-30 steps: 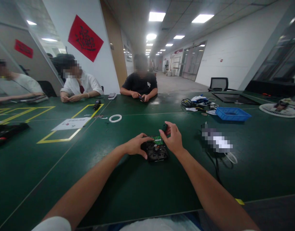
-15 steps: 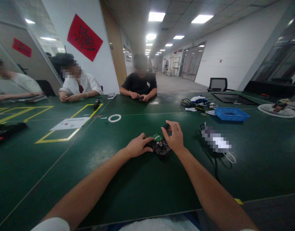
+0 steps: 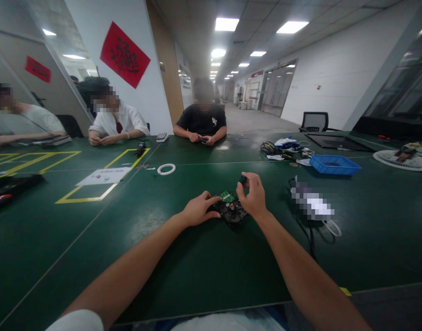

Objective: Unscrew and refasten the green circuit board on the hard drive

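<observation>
A black hard drive (image 3: 233, 212) with a green circuit board (image 3: 227, 196) at its far side lies on the green table in front of me. My left hand (image 3: 200, 209) grips its left edge, fingers on the board side and thumb low along the near side. Just above its right side, my right hand (image 3: 254, 195) pinches a small dark block-like piece (image 3: 243, 179) between thumb and fingers. The piece's exact kind is too small to make out. It is held up, apart from the drive.
To the right lie a blurred-out device with a cable (image 3: 312, 204), a blue tray (image 3: 335, 165) and a heap of cables (image 3: 268, 148). A white ring (image 3: 166, 169) and a paper sheet (image 3: 102, 176) lie left. Three people sit across the table.
My right hand has shifted slightly right with the small dark piece, showing more of it. My left hand stays on the hard drive. The whole view has shifted a little.
</observation>
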{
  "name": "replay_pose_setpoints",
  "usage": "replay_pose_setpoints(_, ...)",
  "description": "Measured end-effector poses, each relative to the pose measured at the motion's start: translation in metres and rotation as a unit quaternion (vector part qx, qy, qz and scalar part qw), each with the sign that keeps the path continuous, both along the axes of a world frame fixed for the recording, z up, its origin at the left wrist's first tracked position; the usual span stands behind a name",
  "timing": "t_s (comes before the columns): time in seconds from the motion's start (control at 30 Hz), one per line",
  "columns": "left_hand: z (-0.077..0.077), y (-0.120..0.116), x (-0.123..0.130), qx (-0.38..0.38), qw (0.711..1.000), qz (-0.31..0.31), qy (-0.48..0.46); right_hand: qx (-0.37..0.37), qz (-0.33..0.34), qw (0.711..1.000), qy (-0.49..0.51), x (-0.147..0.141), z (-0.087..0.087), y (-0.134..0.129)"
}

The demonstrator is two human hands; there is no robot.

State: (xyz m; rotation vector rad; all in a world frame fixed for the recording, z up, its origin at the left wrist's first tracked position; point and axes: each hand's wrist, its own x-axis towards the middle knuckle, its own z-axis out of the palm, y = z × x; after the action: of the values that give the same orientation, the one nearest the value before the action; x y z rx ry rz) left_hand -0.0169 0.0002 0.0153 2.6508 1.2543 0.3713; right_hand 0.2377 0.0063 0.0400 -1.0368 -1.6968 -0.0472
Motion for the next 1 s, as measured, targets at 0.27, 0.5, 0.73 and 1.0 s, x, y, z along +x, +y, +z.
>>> replay_pose_setpoints(0.27,0.001,-0.001,0.001,0.004,1.000,0.002,-0.007,-0.014,-0.013,1.000,-0.003,-0.003,0.001,-0.004)
replay_pose_setpoints(0.5,-0.005,0.002,-0.001,0.023,1.000,-0.008,-0.008,0.007,0.027,0.999,0.021,-0.007,-0.007,0.002)
replay_pose_setpoints(0.73,-0.010,0.003,-0.002,0.035,0.999,-0.009,-0.016,0.023,-0.004,1.000,-0.002,-0.004,-0.005,0.000)
replay_pose_setpoints(1.0,-0.009,0.004,-0.001,0.032,0.999,-0.010,-0.020,0.025,-0.002,1.000,0.009,-0.006,-0.006,0.001)
